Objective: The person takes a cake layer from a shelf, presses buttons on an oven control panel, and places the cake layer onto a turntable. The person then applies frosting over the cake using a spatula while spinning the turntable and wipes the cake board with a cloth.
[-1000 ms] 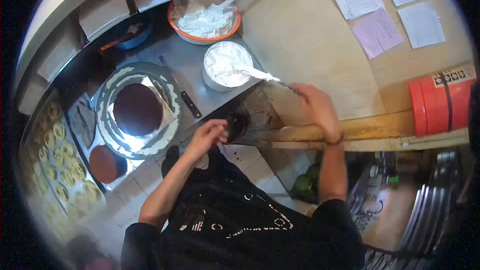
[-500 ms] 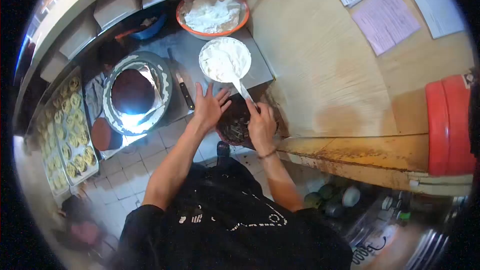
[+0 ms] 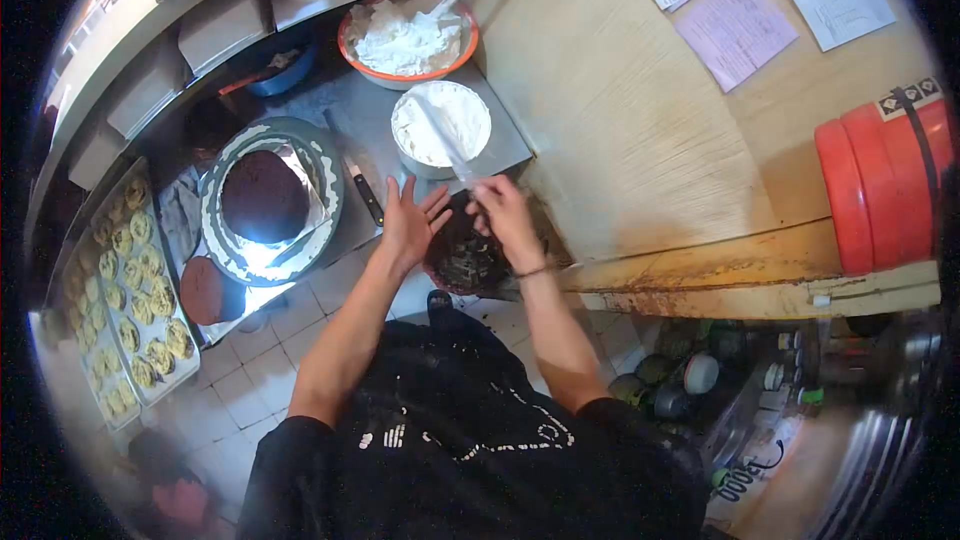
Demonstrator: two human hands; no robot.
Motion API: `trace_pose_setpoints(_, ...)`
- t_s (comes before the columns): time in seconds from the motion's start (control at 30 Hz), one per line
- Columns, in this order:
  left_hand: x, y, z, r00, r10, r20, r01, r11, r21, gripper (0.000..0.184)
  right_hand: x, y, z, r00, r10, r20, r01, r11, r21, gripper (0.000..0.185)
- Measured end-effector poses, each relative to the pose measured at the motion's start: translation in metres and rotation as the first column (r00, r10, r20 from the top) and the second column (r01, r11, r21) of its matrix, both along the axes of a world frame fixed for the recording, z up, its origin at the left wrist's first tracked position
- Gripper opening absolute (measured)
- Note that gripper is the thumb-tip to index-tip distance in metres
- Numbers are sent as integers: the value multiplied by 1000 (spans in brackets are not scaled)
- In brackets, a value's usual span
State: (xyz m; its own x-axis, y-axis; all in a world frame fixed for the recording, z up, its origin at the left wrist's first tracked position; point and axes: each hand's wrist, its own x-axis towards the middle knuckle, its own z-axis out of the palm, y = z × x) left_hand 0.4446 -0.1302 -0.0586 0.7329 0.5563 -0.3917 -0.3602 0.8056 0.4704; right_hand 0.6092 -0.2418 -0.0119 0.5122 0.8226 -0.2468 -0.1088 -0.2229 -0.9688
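Head view: left hand point(image 3: 408, 227) splayed palm-up, fingers apart; right hand point(image 3: 500, 215) curled around spatula point(image 3: 441, 132).

spatula point(image 3: 444, 132): long, white-smeared, slanted over tub, handle end held | tub point(image 3: 428, 170): round, open, full of white cream point(image 3: 468, 116), on metal counter | knife point(image 3: 367, 196): dark riveted handle, lying near tub
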Motion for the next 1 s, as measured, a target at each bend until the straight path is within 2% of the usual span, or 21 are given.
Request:
trace_pose_setpoints(0.03, 1, 0, 2, 1000, 4, -4, -4, 1000, 20, 97, 3, 2, -23, 999, 14, 41, -13, 1000, -21, 19)
trace_pose_setpoints(0.1, 2, 3, 18, 999, 14, -31, -12, 998, 70, 96, 1, -8, -28, 992, 18, 124, -7, 996, -90, 21)
trace_pose_setpoints(0.17, 4, 12, 14, 1000, 19, -10, -18, 999, 40, 95, 4, -48, 9, 977, 34, 211, 16, 972, -234, 22)
trace_pose_setpoints(0.23, 5, 16, 4, 1000, 22, 12, -23, 999, 32, 93, 25, -91, 41, 908, 130, 398, 24, 933, -359, 24)
trace_pose_setpoints(0.27, 6, 17, 0, 999, 26, 25, -27, 999, 45, 92, 40, -103, 50, 820, 208, 533, 23, 918, -395, 25)
trace_pose_setpoints(0.33, 4, 12, 3, 999, 37, 18, -38, 997, 66, 92, 45, -92, 98, 436, 180, 882, 86, 967, -240, 25)
trace_pose_setpoints(0.4, 6, 11, 4, 998, 61, 25, -62, 997, 46, 93, 57, -48, 110, 219, 43, 975, 69, 996, -60, 25)
trace_pose_setpoints(0.47, 7, 7, 8, 998, 61, 18, -62, 997, 36, 93, 74, 1, 112, -35, 95, 995, -21, 995, -95, 29)
trace_pose_setpoints(0.57, 8, 6, 16, 998, 62, 5, -63, 998, 31, 94, 103, 33, 74, -135, 159, 978, -182, 966, -183, 31)
trace_pose_setpoints(0.67, 12, 10, 13, 998, 68, 8, -68, 997, 39, 94, 97, 14, 53, -88, 270, 959, -78, 958, -277, 29)
trace_pose_setpoints(0.7, 14, 9, 8, 997, 73, 19, -74, 996, 47, 94, 81, 8, 63, -76, 364, 928, -37, 929, -368, 30)
trace_pose_setpoints(0.73, 14, 6, 4, 997, 75, 24, -76, 996, 53, 93, 71, 0, 64, -22, 339, 940, -69, 938, -340, 30)
trace_pose_setpoints(0.8, 15, 3, 3, 996, 90, 27, -91, 995, 51, 93, 54, -12, 62, 108, 277, 955, -114, 958, -265, 30)
trace_pose_setpoints(0.93, 13, 3, 10, 997, 81, 17, -81, 996, 44, 93, 21, -17, 73, 365, 357, 860, -11, 925, -380, 27)
trace_pose_setpoints(1.0, 13, 2, 11, 996, 92, 12, -92, 995, 35, 94, 10, -19, 84, 599, 345, 722, -17, 907, -420, 28)
